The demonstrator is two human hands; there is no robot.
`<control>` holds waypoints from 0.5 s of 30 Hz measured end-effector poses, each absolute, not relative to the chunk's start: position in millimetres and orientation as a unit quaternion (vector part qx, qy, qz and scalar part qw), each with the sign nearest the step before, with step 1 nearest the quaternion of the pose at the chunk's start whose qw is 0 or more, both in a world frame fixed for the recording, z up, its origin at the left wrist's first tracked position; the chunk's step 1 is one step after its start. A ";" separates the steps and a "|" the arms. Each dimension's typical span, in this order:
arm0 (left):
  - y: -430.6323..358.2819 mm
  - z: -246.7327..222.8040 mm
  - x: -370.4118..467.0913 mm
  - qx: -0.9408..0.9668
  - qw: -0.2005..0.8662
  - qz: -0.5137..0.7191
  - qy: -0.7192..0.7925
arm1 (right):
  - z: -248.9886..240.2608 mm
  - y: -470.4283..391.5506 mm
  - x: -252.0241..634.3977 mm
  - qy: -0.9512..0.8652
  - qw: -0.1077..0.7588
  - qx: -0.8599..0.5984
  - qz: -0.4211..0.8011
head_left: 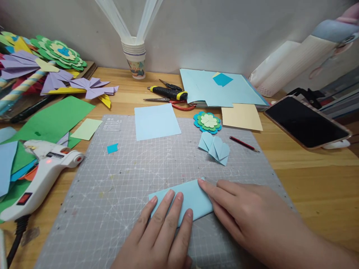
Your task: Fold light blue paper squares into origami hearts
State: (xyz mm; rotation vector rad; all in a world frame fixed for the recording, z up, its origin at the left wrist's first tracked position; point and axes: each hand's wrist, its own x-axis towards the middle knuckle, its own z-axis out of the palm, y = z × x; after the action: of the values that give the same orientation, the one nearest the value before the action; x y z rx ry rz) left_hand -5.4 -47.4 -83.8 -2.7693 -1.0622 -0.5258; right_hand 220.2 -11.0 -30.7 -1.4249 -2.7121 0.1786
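Observation:
A folded light blue paper [198,200] lies on the grey cutting mat [112,194], close in front of me. My left hand [165,228] rests flat across its left part, fingers stretched out and slightly apart. At its right end, my right hand [241,209] is closed, with a fingertip pressed on the top right corner and the other fingers bent along the edge. Beyond the hands lie pale blue folded heart shapes [215,147] and a layered blue and green paper flower [207,122]. A flat light blue square [157,121] lies at the mat's far side.
A white glue gun [45,175] with a lit red light lies left, beside green paper [56,117]. A pencil [244,144] and a phone [307,121] are to the right. Pliers [168,93], stacked paper cups [134,59] and a blue paper stack [202,87] stand near the wall.

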 end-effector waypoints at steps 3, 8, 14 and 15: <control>-47.5 -83.8 -6.1 -0.918 0.064 -0.173 -0.350 | -31.3 -11.5 220.8 -0.880 0.044 -0.470 0.053; -48.0 -83.3 -6.1 -0.919 0.062 -0.166 -0.352 | -31.3 -8.8 220.7 -0.871 0.043 -0.482 0.082; -49.0 -83.2 -6.1 -0.917 0.068 -0.168 -0.354 | -33.0 -8.0 220.6 -0.868 0.039 -0.486 0.094; -48.8 -83.3 -6.2 -0.918 0.070 -0.168 -0.354 | -33.1 -8.0 220.8 -0.868 0.043 -0.486 0.092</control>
State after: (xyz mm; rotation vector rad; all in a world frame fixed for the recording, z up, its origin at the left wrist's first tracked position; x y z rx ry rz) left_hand -6.2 -48.8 -83.3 -2.7606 -1.0637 -0.5059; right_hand 220.8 -8.0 -33.1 -1.4855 -2.6560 0.2815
